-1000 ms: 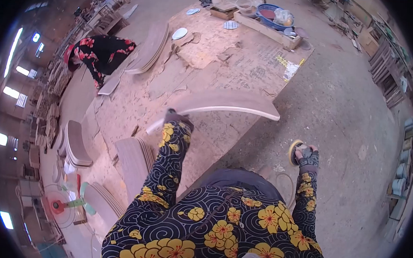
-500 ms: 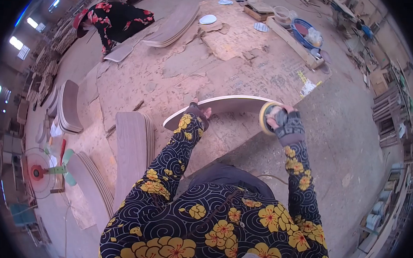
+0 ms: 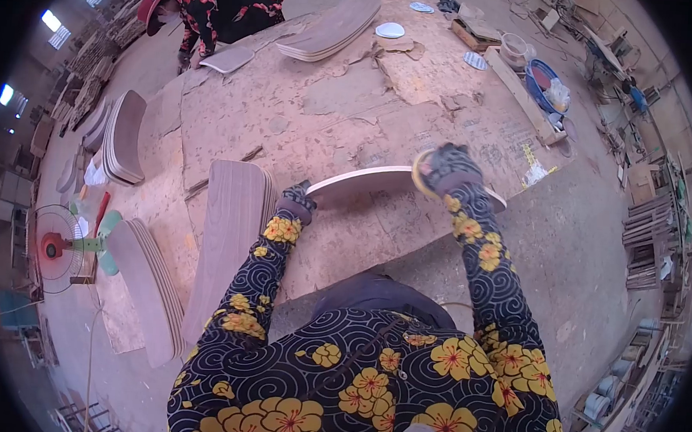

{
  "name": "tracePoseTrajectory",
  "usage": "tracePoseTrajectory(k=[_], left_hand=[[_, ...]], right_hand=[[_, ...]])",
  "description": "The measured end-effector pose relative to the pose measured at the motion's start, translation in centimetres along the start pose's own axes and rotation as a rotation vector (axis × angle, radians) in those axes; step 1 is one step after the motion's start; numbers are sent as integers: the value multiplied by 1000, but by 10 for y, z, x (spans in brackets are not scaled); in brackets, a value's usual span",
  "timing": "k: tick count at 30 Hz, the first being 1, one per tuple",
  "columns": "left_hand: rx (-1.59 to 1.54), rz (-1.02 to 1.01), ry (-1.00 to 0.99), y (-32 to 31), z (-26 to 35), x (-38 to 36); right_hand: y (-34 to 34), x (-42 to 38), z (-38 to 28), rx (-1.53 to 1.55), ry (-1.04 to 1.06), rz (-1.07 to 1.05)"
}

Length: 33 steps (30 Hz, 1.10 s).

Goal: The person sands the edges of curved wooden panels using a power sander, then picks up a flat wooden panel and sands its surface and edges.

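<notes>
1. Head view, change: the disc sander (image 3: 418, 175) has moved from out over the floor to the pale upper edge of the curved wood panel (image 3: 359, 184); the panel is turned, brown face toward the wearer. Edge work looks under way; exact contact is hidden by the hand.
2. Right hand (image 3: 452, 167): dark glove, grip wrapped round the sander, yellow rim showing.
3. Left hand (image 3: 298, 198): grip clenched on the panel's left end. Panel is tilted above the near side of the table (image 3: 242, 117); cannot tell if it touches.
4. Materials: panel is thin, bowed, dull brown face, pale smooth edge. Nearest stack (image 3: 224, 233) has visible grain, rounded corners, layered edges; second stack (image 3: 147, 284) is curved too. Table surface is rough, patchy, peeling.
5. Far side: co-worker (image 3: 231, 10) in floral black bends by a flat grey-brown piece (image 3: 227, 59).
</notes>
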<state>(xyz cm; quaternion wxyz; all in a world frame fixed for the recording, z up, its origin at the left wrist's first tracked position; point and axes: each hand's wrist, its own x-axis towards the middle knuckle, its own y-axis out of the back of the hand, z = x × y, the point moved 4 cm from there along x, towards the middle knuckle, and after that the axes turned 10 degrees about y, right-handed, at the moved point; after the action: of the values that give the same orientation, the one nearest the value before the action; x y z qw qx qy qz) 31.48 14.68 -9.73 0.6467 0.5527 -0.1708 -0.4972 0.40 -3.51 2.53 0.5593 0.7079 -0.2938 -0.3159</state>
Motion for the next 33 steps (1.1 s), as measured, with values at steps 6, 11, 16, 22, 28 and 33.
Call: tracePoseTrajectory(k=[6, 11, 16, 22, 28, 33], left_hand=[[-61, 84, -11, -7, -6, 1], [-46, 230, -79, -44, -28, 12], [-211, 160, 59, -16, -4, -6], [-268, 173, 5, -30, -6, -10], [-239, 232, -94, -46, -19, -10], [-319, 209, 24, -33, -10, -27]], right_hand=[[-2, 22, -174, 56, 293, -82], [-18, 23, -179, 7, 332, -117], [-15, 14, -13, -22, 181, 167], [-24, 32, -15, -227, 102, 54], [-16, 29, -188, -21, 306, 43], [-22, 32, -71, -86, 157, -83]])
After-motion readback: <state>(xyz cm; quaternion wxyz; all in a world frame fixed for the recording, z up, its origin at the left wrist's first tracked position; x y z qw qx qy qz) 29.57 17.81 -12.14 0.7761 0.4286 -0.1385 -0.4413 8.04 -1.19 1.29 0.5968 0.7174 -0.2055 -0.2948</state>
